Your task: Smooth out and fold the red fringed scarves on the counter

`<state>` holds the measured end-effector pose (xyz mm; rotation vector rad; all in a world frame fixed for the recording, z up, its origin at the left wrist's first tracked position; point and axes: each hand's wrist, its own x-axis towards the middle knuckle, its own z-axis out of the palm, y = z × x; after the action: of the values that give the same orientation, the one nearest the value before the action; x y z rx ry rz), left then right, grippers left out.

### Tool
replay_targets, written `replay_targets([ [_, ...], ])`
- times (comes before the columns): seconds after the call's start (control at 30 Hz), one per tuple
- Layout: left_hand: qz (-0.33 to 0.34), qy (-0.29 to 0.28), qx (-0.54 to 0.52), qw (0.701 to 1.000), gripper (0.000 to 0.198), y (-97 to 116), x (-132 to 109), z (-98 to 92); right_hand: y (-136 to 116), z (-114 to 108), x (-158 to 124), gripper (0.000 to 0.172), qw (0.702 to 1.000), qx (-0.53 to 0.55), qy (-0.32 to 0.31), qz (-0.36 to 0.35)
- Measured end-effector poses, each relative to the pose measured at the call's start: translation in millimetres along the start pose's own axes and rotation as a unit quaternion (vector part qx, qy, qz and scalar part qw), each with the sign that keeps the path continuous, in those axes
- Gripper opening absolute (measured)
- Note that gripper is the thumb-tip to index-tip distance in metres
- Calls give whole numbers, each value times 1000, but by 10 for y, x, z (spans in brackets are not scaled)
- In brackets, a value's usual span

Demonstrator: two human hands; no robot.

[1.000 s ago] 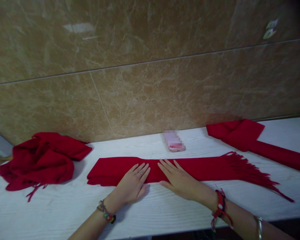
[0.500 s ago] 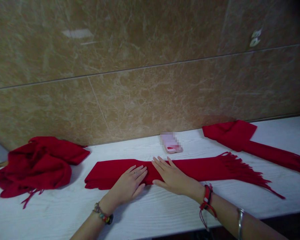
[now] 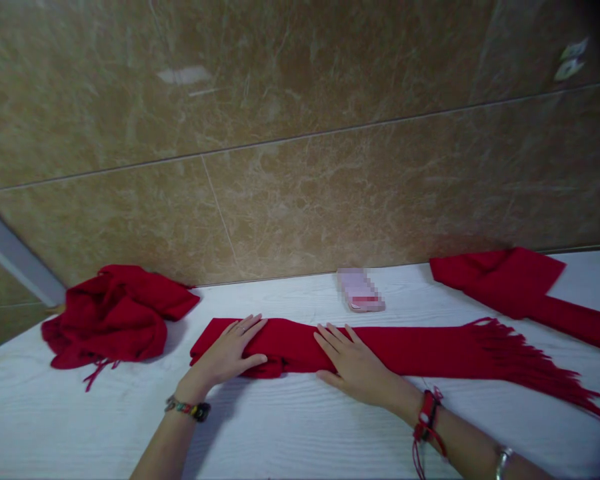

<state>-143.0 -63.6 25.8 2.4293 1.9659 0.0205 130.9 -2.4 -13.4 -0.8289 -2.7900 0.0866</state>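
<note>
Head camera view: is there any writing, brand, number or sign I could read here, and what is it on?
No text here can be read.
On the pink flat object by the wall: pixelated, unreadable.
On the two pale marks high on the wall: too small to tell.
On the long red scarf: no label or lettering shows.

Three red scarves (image 3: 410, 347) (image 3: 115, 313) (image 3: 510, 280), one pink phone (image 3: 360, 293), two hands (image 3: 230, 353) (image 3: 355, 363), one white table (image 3: 280, 427).

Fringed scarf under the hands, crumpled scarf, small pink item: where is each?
fringed scarf (image 3: 410, 347), head view, its flat middle stretch.
crumpled scarf (image 3: 113, 320), head view, middle of the heap.
small pink item (image 3: 360, 297), head view, its top face.
</note>
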Motion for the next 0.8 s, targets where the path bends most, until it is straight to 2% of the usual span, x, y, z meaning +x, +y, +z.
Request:
replay_targets([
  [0.17,-38,27,1,999,72,-140,-150,39,19,34,-8,59,1000,2,10,-9],
  [0.3,-146,102,-43,983,74,-446,-352,129,10,13,-23,45,1000,3,5,-23],
  [0.4,-201,129,-207,949,84,-687,-519,176,-9,-10,-16,42,999,-7,5,-37],
  [0.5,-207,153,-399,880,87,-810,-614,171,-51,-22,23,42,997,-5,9,-77],
  [0.6,-221,204,-458,836,83,-781,-600,119,-116,-15,68,46,993,34,-11,-112],
  [0.67,-240,228,-460,824,78,-705,-551,81,-154,2,82,46,992,53,-23,-110],
  [0.8,-271,225,-472,808,79,-550,-455,47,-174,42,80,45,993,63,-29,-100],
])
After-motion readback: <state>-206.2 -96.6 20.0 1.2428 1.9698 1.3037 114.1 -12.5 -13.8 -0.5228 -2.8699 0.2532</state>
